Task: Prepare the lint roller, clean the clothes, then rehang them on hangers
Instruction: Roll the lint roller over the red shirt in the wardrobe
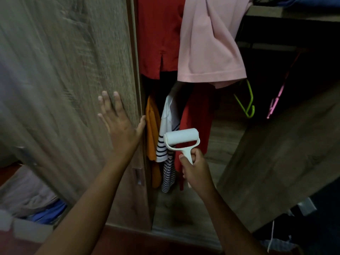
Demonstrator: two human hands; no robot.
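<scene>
My right hand (196, 171) grips the handle of a white lint roller (181, 138), its roll held level in front of the hanging clothes. My left hand (119, 119) lies flat with spread fingers on the wooden wardrobe door (64, 70), thumb at the door's edge. Inside the wardrobe hang a pink shirt (209, 43), a red garment (158, 34), an orange garment (152, 129), a white top with dark stripes (166, 144) and another red piece (197, 115). The roller is just in front of the striped top and the lower red piece.
A green hanger (248, 100) and a pink hanger (276, 100) hang bare in the dark right half. The right wardrobe door (285, 153) stands open at an angle. Folded fabric and a box (31, 229) lie at lower left.
</scene>
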